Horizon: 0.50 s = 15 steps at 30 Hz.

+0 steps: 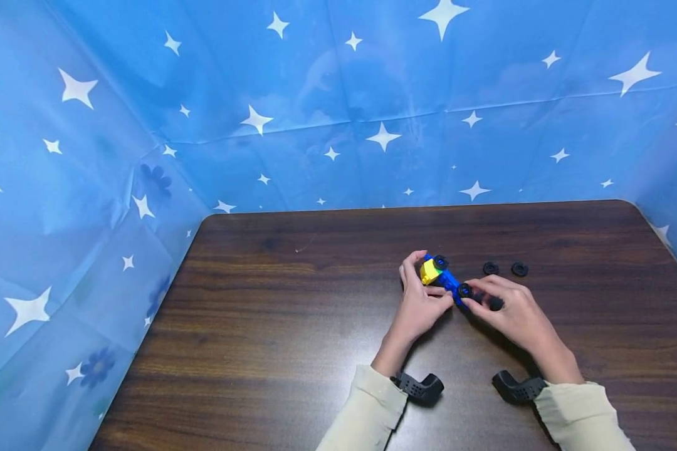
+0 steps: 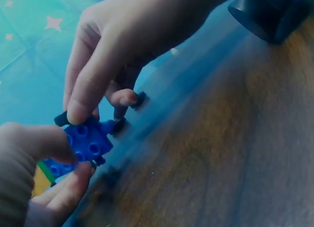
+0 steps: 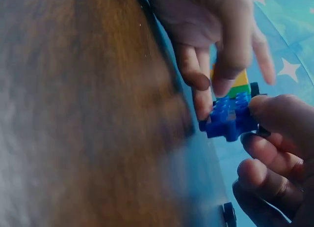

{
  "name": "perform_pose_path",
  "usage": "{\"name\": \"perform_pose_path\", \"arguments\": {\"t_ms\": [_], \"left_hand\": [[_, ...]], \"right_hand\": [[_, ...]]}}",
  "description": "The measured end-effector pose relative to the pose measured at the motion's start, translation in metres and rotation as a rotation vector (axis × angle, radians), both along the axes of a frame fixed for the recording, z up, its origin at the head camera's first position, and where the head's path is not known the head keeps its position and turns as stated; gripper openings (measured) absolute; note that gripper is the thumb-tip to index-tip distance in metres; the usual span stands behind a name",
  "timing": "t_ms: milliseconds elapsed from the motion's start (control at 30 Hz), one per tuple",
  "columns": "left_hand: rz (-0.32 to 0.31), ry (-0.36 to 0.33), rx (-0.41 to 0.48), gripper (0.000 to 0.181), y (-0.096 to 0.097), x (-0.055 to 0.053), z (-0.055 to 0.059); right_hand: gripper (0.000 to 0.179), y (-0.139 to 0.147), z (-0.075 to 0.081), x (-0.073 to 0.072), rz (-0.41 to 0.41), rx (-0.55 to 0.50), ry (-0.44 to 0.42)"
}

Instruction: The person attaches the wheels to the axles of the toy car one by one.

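Observation:
A small toy car [image 1: 450, 282] built of bricks is between the two hands, with a blue studded chassis [image 3: 229, 114]. On its far part sit a yellow brick [image 1: 429, 272], a green brick [image 3: 240, 90] and a black wheel [image 1: 440, 262]. My left hand [image 1: 420, 305] holds the car from the left side, fingers along the yellow end and thumb by the chassis. With thumb and fingers, my right hand [image 1: 516, 312] pinches a black wheel [image 1: 465, 290] at the chassis's near end. A dark piece [image 1: 495, 303] shows partly hidden beneath the right hand.
Two loose black wheels, a left one [image 1: 490, 269] and a right one [image 1: 519, 269], lie on the dark wooden table [image 1: 271, 326] beyond the right hand. Blue star-patterned cloth [image 1: 316, 81] stands behind and at the sides. Each wrist wears a black camera band.

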<state>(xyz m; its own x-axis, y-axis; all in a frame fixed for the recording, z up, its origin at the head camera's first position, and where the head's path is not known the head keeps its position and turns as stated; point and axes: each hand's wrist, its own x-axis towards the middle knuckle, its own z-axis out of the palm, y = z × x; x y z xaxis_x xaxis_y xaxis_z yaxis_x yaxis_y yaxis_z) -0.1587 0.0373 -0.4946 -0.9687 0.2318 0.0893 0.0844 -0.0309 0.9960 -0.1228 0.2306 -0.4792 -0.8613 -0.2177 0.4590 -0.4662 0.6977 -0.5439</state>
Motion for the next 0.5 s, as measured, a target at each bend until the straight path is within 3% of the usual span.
{"name": "perform_pose_path", "arguments": {"t_ms": [100,200,333,500], "left_hand": [[-0.065,0.108,-0.111,0.088,-0.0032,0.0012,-0.0015],[-0.109,0.21,-0.228,0.074,-0.0048,0.0019,-0.0027],[-0.132,0.355,-0.341,0.052,-0.0066,0.0004,-0.0016],[-0.156,0.467,-0.434,0.051,-0.0104,-0.0014,0.0001]], "right_hand": [[0.028,0.0002,0.0009,0.0006,-0.009,-0.008,-0.029],[0.027,0.001,0.0022,0.0004,-0.008,-0.02,-0.048],[0.026,0.003,0.005,-0.0001,0.0,-0.031,-0.073],[0.026,0.0051,0.0094,0.0005,0.001,-0.02,-0.124]]}}
